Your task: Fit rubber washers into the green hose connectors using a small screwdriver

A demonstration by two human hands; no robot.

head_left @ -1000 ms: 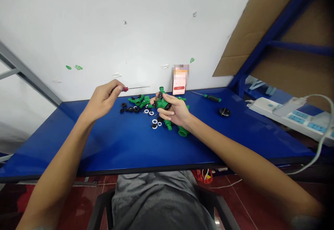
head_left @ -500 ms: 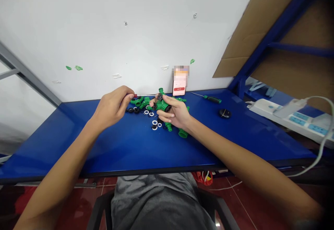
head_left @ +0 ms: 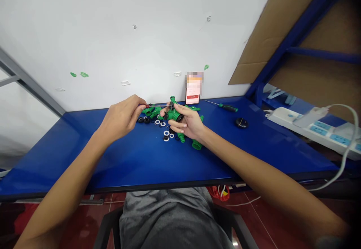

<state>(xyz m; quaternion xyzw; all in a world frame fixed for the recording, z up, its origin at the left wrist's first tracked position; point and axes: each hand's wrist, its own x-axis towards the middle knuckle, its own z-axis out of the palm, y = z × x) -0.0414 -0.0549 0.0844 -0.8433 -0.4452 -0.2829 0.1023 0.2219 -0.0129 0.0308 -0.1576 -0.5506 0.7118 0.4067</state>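
Observation:
My left hand (head_left: 122,114) is closed around the red handle of a screwdriver (head_left: 159,106), whose thin shaft points right. The shaft's tip meets a black part at the top of a green hose connector (head_left: 175,114). My right hand (head_left: 190,123) grips this connector, thumb on top and fingers curled beneath, hiding some of it. Behind and below the hands lie more green plastic fittings (head_left: 197,144). White ring washers (head_left: 166,133) and black rings (head_left: 147,120) are scattered on the table between my hands.
A phone (head_left: 193,89) leans against the white wall. On the blue table (head_left: 126,162), a green-and-black screwdriver (head_left: 228,107) and a black mouse-like object (head_left: 241,123) lie to the right. A white power strip (head_left: 313,128) with a cable sits at the far right.
The screwdriver's handle end has dipped slightly, with my left hand still holding it. My right hand keeps the connector in nearly the same place. The whole view has shifted a little.

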